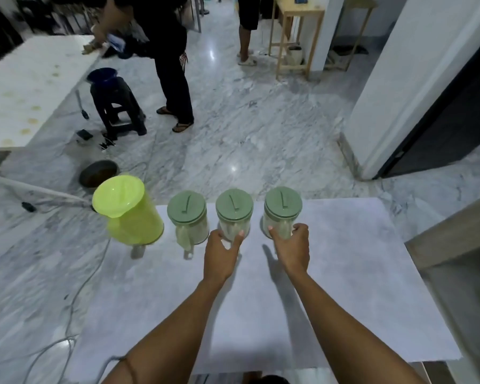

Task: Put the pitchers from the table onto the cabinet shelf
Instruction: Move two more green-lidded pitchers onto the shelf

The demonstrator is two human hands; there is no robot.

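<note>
Several pitchers stand in a row along the far edge of a pale table (344,286). At the far left is a lime-green pitcher (128,209). Beside it are three clear pitchers with sage-green lids: the left one (189,217) stands free with its handle toward me, the middle one (234,212) and the right one (282,210). My left hand (222,253) wraps around the base of the middle pitcher. My right hand (291,248) wraps around the base of the right pitcher. Both pitchers rest on the table.
A grey cabinet edge (455,245) rises at the right. A white pillar (416,79) and dark doorway lie beyond. Two people stand on the marble floor ahead, by a black stool (117,106) and a wooden table (294,29). Cables and a dark bowl (99,173) lie left.
</note>
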